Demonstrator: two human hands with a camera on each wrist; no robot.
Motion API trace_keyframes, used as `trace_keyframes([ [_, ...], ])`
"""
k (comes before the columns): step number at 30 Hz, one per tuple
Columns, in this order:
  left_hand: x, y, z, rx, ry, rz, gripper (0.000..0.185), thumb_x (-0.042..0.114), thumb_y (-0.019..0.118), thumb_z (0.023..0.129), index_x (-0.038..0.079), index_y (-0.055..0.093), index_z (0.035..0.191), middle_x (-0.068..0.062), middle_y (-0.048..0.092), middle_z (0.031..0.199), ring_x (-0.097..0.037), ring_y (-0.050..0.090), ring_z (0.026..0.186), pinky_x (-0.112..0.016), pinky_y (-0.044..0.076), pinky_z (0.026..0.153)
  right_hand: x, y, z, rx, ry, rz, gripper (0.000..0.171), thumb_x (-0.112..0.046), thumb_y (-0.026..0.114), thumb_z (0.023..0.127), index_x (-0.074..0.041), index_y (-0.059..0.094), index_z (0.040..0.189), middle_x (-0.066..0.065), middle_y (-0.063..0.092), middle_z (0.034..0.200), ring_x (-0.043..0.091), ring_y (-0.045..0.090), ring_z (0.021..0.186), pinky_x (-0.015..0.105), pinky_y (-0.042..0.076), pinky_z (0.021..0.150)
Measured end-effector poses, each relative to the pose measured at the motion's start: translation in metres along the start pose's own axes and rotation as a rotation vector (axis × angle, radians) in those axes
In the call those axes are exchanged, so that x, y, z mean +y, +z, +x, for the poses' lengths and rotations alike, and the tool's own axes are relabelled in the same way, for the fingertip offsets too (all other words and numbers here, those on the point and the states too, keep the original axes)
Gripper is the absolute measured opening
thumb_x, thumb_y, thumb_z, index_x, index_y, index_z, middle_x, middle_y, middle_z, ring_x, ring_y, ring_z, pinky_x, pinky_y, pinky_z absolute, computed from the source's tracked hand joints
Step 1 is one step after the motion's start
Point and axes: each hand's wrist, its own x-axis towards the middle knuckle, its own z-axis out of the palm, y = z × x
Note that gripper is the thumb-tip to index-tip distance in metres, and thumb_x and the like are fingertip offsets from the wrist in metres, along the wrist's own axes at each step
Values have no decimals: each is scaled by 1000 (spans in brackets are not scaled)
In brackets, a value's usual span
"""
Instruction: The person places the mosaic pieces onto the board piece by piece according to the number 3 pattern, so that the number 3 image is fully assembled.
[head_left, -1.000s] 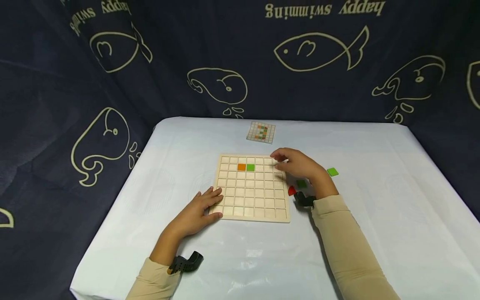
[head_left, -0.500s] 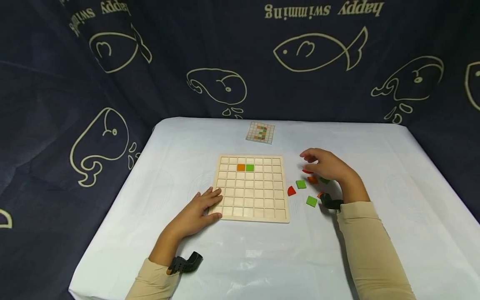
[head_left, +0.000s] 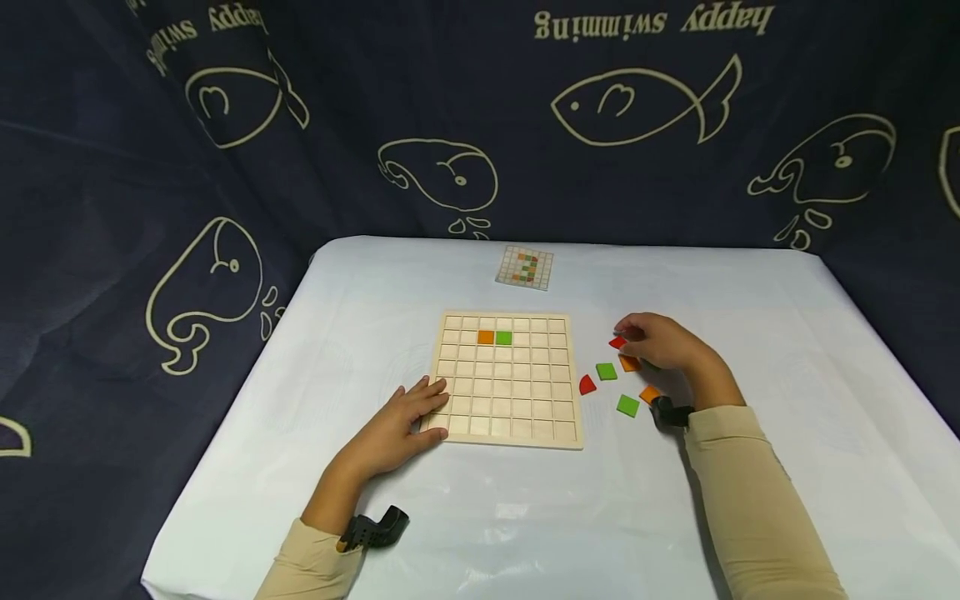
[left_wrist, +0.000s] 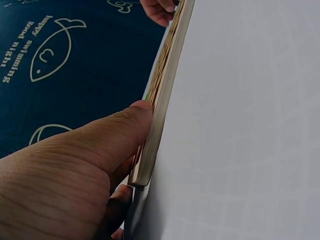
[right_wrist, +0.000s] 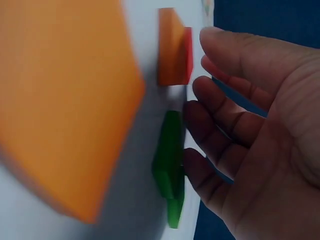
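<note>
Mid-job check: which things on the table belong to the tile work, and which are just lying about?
In use:
- wooden grid board, an orange tile and a green tile set in it
- left hand resting on the board's near left corner
- right hand over the loose tiles
- pattern card beyond the board

Lying about:
- white tablecloth
- dark fish-print backdrop

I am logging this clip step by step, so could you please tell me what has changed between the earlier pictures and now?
The right hand left the upper right corner of the wooden board and moved right to the loose tiles, where its fingers now reach a red tile. No grip is visible yet. The left hand stayed on the board's near left corner, and the orange tile and green tile stayed in their cells.
</note>
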Motion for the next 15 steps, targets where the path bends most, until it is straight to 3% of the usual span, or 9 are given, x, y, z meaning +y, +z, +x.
trace_keyframes([
  [15, -1, 1, 1, 1, -8, -14, 59, 27, 72, 93, 1, 52, 143, -8, 38, 156, -29, 21, 149, -59, 8, 118, 3, 8, 6, 7, 11, -56, 25, 0, 56, 94, 3, 62, 118, 19, 61, 113, 34, 52, 102, 53, 44, 96],
])
